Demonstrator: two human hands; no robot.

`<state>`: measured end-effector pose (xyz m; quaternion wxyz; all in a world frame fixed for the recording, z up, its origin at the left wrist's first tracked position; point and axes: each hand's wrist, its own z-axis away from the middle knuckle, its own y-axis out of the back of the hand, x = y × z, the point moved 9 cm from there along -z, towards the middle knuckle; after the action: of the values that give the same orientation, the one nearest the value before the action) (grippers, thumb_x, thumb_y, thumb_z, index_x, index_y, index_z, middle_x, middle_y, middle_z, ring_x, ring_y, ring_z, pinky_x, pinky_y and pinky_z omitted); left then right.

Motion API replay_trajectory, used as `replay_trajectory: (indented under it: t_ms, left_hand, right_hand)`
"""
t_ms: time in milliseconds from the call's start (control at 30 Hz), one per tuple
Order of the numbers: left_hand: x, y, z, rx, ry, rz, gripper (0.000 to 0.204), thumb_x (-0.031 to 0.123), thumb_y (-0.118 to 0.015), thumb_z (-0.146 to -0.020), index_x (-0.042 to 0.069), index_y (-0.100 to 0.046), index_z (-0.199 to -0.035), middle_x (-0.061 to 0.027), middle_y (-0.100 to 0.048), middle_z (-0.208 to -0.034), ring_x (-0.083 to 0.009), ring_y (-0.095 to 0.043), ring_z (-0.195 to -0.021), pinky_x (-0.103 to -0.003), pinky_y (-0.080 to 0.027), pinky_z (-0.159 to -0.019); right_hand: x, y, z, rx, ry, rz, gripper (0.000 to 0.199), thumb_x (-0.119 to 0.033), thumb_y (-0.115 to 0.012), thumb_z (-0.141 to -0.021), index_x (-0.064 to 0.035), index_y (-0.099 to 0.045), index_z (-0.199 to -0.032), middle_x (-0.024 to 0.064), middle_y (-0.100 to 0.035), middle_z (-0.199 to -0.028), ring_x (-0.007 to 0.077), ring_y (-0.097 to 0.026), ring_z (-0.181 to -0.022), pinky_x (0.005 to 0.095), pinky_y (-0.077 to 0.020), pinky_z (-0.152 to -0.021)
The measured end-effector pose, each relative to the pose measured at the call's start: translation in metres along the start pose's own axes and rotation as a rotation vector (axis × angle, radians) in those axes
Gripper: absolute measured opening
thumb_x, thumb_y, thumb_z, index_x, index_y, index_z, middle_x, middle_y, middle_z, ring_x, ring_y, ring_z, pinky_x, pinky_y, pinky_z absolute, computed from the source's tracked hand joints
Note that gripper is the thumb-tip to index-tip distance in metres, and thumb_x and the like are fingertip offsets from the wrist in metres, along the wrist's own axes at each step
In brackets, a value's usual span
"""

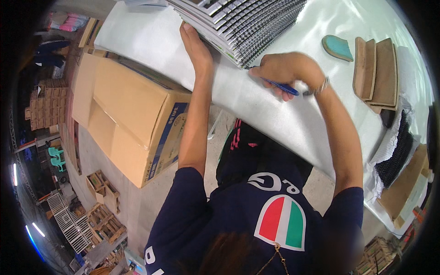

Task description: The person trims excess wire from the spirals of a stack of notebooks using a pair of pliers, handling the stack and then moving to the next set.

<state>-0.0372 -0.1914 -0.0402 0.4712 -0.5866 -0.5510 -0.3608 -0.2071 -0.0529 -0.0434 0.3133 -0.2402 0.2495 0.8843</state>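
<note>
A stack of spiral-bound notebooks (201, 20) lies on the white-covered table (151, 52), its dark wire coils facing right. My left hand (197, 50) rests along the stack's left side, fingers stretched out and partly hidden by its edge. At the stack's near corner, my right hand (279, 71) is closed around a slim blue tool (285, 88). One blue end sticks out below the fingers. The tip lies close to the lowest coils; I cannot tell whether it touches them or what kind of tool it is.
A large cardboard box (123, 103) stands left of the table. On the table's right lie a teal rounded piece (338, 47), brown board pieces (384, 73) and black coils (398, 153) in white wrapping. Wooden pallets (106, 222) and green chairs (57, 158) are farther left.
</note>
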Motion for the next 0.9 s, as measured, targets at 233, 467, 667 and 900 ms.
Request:
replay_trajectory:
  t_ms: [233, 467, 667, 900]
  left_hand:
    - [-0.007, 0.009, -0.003, -0.025, 0.059, -0.011, 0.073, 0.058, -0.034, -0.108, -0.002, -0.039, -0.148, -0.0187, -0.051, -0.140, -0.0272, -0.048, -0.130, -0.038, -0.034, -0.114]
    - [0.038, 0.014, 0.039, -0.357, 0.226, -0.454, 0.089, 0.048, -0.059, -0.098, -0.002, -0.018, -0.159, -0.0264, -0.034, -0.157, -0.0343, -0.033, -0.146, -0.043, -0.027, -0.121]
    - [0.032, 0.016, 0.056, -0.670, -0.006, -0.889, 0.112, 0.046, -0.083, -0.080, -0.011, -0.022, -0.155, -0.0326, -0.032, -0.157, -0.0402, -0.027, -0.150, -0.054, -0.012, -0.124]
    - [0.036, 0.004, 0.061, -0.531, -0.026, -1.031, 0.086, 0.044, -0.087, -0.073, -0.006, -0.052, -0.133, -0.0217, -0.055, -0.134, -0.0368, -0.049, -0.130, -0.062, -0.013, -0.120]
  right_hand:
    - [-0.017, 0.011, 0.010, 0.147, 0.069, 0.207, 0.060, -0.050, -0.047, -0.101, 0.0045, -0.066, -0.086, 0.0175, -0.068, -0.069, 0.0316, -0.071, -0.057, 0.0411, -0.0586, -0.053]
    - [0.033, 0.005, 0.118, 0.670, 0.070, 0.221, 0.052, -0.052, -0.058, -0.098, -0.0008, -0.069, -0.100, 0.0205, -0.070, -0.085, 0.0382, -0.069, -0.082, 0.0451, -0.0531, -0.076]
    - [0.152, -0.004, 0.204, 0.938, -0.128, 0.145, 0.041, -0.040, -0.063, -0.098, -0.0009, -0.062, -0.110, 0.0217, -0.066, -0.100, 0.0379, -0.064, -0.094, 0.0464, -0.0492, -0.083]
    - [0.204, -0.038, 0.251, 1.327, -0.005, -0.054, 0.052, -0.018, -0.068, -0.093, -0.0053, -0.053, -0.141, 0.0232, -0.045, -0.141, 0.0391, -0.042, -0.134, 0.0457, -0.0315, -0.115]
